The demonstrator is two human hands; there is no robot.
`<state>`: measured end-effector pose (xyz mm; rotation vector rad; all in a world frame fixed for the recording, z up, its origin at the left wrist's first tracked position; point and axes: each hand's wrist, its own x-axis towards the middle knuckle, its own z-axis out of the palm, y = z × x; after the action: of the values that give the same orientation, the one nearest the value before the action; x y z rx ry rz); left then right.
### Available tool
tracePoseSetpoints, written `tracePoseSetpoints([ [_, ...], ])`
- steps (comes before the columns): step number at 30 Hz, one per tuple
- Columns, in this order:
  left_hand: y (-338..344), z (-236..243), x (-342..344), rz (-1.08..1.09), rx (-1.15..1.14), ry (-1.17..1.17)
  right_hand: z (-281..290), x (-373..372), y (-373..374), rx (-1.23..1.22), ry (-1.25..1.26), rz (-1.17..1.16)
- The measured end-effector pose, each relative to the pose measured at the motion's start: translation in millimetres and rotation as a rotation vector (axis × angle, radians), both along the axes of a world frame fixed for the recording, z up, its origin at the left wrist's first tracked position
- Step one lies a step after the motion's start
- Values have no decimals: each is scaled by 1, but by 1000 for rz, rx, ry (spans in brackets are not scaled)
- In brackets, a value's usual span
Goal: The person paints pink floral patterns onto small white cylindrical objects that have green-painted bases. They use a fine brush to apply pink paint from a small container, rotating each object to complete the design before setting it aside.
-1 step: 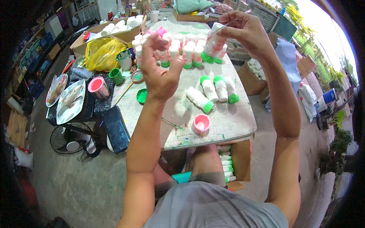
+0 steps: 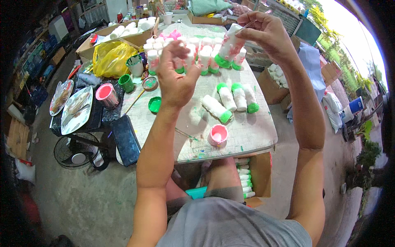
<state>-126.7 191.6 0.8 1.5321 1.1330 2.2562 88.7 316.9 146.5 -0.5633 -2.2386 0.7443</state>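
My right hand is raised over the far right of the table, closed on a white cylinder with a green base and pink painted marks. The cylinder tilts, its green end down and to the left. A thin paintbrush also sits in that hand's fingers. My left hand hovers over the table's middle, fingers apart and loosely bent, holding nothing. Behind it stand several similar pink-marked cylinders, partly hidden by the hand. Nearer me lie several white cylinders with green ends, beside a small cup of pink paint.
On the table are a green paint lid, a brush and a phone. To the left are a pink paint can, plates and a yellow bag. An open carton stands below the table.
The held cylinder has tilted more, its green base swinging slightly left. My left hand has shifted a little right, its fingers turning slightly. My right hand stays almost in place.
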Motion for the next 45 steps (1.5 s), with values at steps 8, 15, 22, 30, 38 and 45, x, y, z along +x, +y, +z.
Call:
tracePoseSetpoints([
  [8, -8, 4, 9, 481, 372, 353, 12, -4, 14, -33, 10, 425],
  [15, -26, 8, 33, 82, 525, 756, 16, -38, 2, 69, -209, 85],
  [22, -21, -1, 56, -46, 565, 803, 5, -86, -19, 224, -331, -76],
  [30, -24, 1, 52, 68, 648, 693, -66, -159, -14, 345, -465, 101],
  [38, -28, 5, 48, 121, 678, 618, -112, -209, -1, 496, -503, 132],
  [45, -32, 8, 43, 135, 690, 559, -122, -250, -11, 415, -424, 153],
])
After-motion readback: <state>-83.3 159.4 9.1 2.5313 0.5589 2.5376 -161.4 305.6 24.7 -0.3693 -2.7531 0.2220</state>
